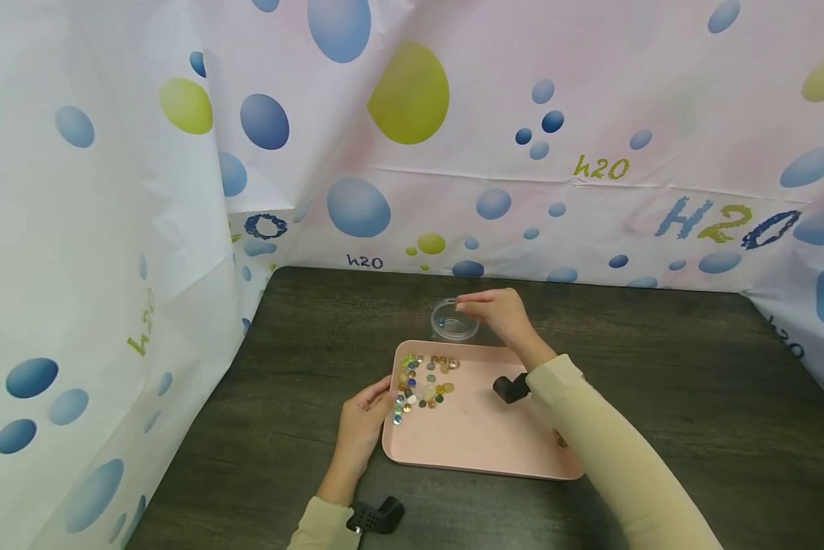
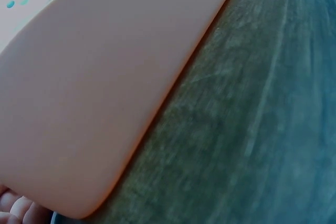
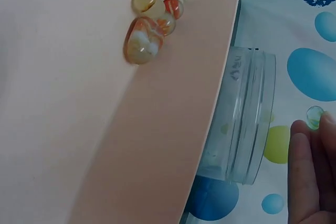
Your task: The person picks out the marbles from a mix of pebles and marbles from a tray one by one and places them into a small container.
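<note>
A glass marble [image 3: 315, 117], clear with a greenish tint, is pinched between the thumb and fingertips of my right hand [image 1: 497, 312]. That hand is above the round transparent jar [image 1: 456, 334], which stands just behind the tray; a small bluish piece shows inside it. My left hand [image 1: 365, 420] holds the left edge of the pink tray [image 1: 480, 435], its thumb at the rim. In the left wrist view, its curled fingers [image 2: 21, 208] appear at the tray's corner. Marbles and polished stones [image 1: 431, 379] of many colours lie in the tray's left part.
A few brownish pieces [image 1: 560, 439] lie near the tray's right side, partly hidden by the right sleeve [image 1: 604, 435]. The dark wooden table [image 1: 281, 367] meets a white sheet [image 1: 302, 153] with blue and green dots behind and at the left.
</note>
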Tool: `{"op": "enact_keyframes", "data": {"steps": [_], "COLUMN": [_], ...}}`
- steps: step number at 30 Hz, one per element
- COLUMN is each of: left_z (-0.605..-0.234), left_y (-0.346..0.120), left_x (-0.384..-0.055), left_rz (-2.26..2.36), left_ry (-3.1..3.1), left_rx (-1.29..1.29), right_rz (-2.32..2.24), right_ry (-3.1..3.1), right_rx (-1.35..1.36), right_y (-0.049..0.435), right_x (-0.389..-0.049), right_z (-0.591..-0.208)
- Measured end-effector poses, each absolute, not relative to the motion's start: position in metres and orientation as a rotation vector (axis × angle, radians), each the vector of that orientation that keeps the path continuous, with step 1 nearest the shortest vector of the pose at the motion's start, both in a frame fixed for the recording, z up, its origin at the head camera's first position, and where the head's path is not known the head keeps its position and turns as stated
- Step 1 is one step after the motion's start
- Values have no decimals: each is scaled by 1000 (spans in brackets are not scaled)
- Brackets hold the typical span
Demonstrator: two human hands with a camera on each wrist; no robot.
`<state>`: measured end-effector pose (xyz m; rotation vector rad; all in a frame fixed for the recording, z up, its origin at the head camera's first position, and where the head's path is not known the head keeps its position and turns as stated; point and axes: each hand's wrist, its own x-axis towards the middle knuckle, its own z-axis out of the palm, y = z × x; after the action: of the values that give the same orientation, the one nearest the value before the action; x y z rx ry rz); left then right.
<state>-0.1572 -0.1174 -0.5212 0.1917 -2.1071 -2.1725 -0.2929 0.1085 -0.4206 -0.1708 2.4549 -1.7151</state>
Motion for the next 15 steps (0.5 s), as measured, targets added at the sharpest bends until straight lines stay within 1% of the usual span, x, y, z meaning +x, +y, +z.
{"op": "enact_keyframes", "data": {"steps": [15], "left_z": [-519], "left_y": [-118], "left_x": [-157], "left_rz": [-2170], "left_ry": [-2119], "left_rx": [181], "right_rz": [-1366], "right_ry": [2725], "right_rx": [-198], "right_y": [101], "right_x": [-302], "right_z": [-422]}}
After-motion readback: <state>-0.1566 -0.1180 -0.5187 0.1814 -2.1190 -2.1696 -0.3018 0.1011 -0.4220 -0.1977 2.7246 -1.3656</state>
